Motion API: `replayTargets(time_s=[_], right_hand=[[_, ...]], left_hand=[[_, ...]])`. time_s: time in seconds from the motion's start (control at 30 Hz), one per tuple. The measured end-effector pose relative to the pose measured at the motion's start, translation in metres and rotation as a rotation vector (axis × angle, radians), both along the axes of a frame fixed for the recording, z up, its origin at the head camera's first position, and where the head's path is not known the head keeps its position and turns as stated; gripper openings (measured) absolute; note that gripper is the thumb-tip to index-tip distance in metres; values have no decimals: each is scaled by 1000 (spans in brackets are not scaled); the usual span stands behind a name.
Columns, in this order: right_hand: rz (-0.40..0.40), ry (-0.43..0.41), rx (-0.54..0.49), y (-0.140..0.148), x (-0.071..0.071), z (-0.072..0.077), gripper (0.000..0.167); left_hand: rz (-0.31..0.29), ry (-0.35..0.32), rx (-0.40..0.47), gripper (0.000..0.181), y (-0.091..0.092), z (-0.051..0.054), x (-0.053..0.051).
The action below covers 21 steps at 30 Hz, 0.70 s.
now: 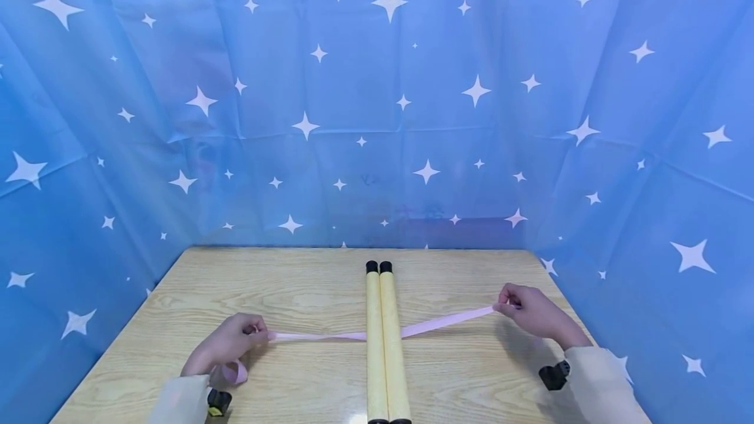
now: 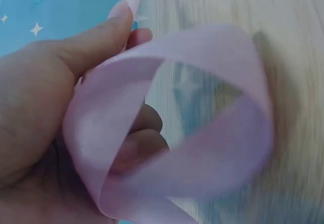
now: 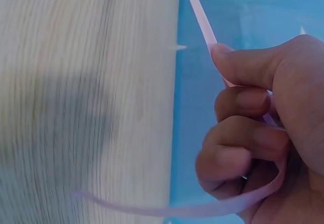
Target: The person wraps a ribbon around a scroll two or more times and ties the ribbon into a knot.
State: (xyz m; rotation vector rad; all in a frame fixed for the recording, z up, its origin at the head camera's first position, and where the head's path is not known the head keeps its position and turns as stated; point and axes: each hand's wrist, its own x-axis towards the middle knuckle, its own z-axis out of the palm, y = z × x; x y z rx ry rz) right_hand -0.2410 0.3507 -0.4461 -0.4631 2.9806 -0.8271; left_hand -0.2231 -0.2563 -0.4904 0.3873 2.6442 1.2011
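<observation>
a long, narrow, pale pink fabric ribbon [image 1: 446, 322] is drawn across the light wood-grain worktop [image 1: 283, 286], running from its left part towards its right edge. midway it disappears beneath two long, pale yellow cylindrical rolls [image 1: 375, 345] with black end caps [image 1: 372, 266], which hide that stretch. the rolls lie side by side, touching along their length, pointing from near the middle of the worktop's far edge towards its near side. the hands are well apart, one on each side of the rolls. the left hand [image 1: 232, 339], over the left part of the worktop, pinches the ribbon between thumb and fingers, and a loose, twisted loop [image 2: 217, 46] of it hangs by the palm. the right hand [image 1: 533, 311], just inside the right edge and raised with a shadow below it, pinches the other stretch between thumb and forefinger; its remaining fingers are curled in, and a free tail [image 3: 197, 211] of ribbon trails out beneath them. both arms wear off-white sleeves [image 1: 182, 399], with a small black device [image 1: 554, 376] by each wrist. a blue cloth backdrop [image 1: 353, 84] with white four-pointed stars rises behind the far edge and along both sides.
</observation>
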Motion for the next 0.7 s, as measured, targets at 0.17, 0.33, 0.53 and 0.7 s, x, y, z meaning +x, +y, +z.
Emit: replayTargets(time_s=[0.17, 0.33, 0.53, 0.7], right_hand=[[-9, 48, 14, 16, 1, 1, 14], [-28, 94, 17, 32, 4, 3, 14], [-48, 47, -12, 48, 9, 14, 13], [-111, 16, 26, 67, 15, 20, 15]], left_hand=[[-4, 1, 12, 26, -11, 3, 1], [10, -2, 3, 26, -23, 5, 3], [40, -18, -35, 28, -43, 11, 4], [38, -21, -63, 25, -70, 22, 4]])
